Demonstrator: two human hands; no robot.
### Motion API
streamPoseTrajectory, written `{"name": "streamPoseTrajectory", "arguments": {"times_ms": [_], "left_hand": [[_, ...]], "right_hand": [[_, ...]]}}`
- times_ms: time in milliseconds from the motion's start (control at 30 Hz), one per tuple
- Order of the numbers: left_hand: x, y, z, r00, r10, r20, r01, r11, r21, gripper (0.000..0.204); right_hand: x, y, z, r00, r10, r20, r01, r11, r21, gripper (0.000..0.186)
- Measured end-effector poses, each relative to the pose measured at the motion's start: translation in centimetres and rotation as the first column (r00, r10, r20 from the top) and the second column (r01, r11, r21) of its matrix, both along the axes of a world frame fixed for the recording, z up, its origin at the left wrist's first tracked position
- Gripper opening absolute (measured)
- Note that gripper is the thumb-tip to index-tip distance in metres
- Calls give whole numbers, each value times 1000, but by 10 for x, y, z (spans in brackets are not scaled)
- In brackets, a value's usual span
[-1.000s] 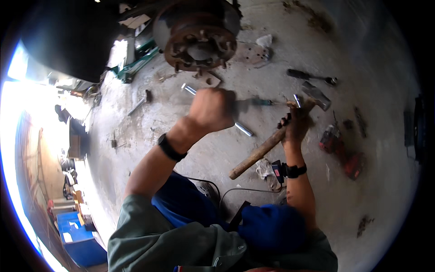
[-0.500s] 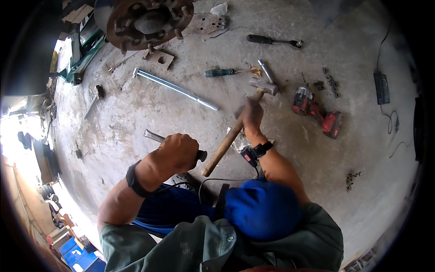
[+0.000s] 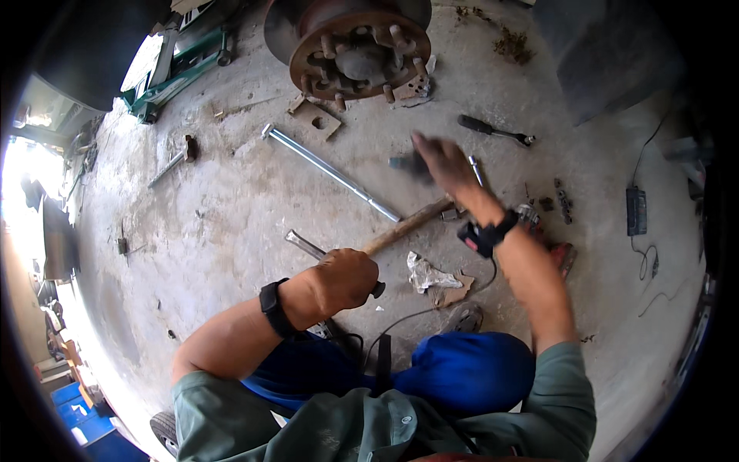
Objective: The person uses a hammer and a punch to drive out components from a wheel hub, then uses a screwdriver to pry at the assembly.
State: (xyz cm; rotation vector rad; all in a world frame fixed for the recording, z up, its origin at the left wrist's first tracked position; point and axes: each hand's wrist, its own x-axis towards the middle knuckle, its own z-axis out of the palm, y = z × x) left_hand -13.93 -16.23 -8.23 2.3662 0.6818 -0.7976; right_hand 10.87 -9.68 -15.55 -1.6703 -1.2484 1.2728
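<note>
My left hand point(image 3: 339, 279) is closed around a steel chisel point(image 3: 305, 245); its flat end sticks out to the upper left and its dark end shows below my fist. The wooden-handled hammer point(image 3: 412, 227) slants from beside my left fist up to my right wrist, which partly hides its head. Whether my left fingers touch the handle I cannot tell. My right hand point(image 3: 446, 165), a little blurred, reaches past the hammer with fingers stretched out and apparently nothing in them. It covers most of a teal-handled screwdriver point(image 3: 397, 162).
A rusty wheel hub point(image 3: 360, 65) with studs stands ahead. Around lie a long silver bar point(image 3: 331, 171), a ratchet point(image 3: 496, 131), another hammer point(image 3: 175, 160), a drilled plate point(image 3: 314, 117) and a red power tool point(image 3: 563, 258) partly behind my right forearm. A cable point(image 3: 419, 312) trails near my knees.
My right hand has let go of the hammer and moved forward over the screwdriver. The hammer has tilted to the right. My left hand still grips the chisel; the view has shifted.
</note>
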Motion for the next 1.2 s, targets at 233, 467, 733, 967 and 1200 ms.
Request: {"name": "streamPoseTrajectory", "arguments": {"times_ms": [233,467,733,967,1200], "left_hand": [[-3,9,2,992,42,119,-32,996,-80,16],[-13,15,-3,988,36,153,-33,999,-23,17],[-28,16,-12,997,69,-17,-70,994,-79,19],[-16,14,3,998,57,-27,-59,995,-79,24],[-27,62,-45,987,162,17,-163,982,101,39]], "right_hand": [[-62,87,80,734,-68,-675,-5,994,-105,59],[-61,100,75,373,-155,-915,-27,984,-178,38],[-72,109,68,547,-13,-837,95,994,47,28],[-96,103,60,939,-282,-197,335,881,334,46],[-98,94,98,561,-186,-807,340,940,20,41]]}}
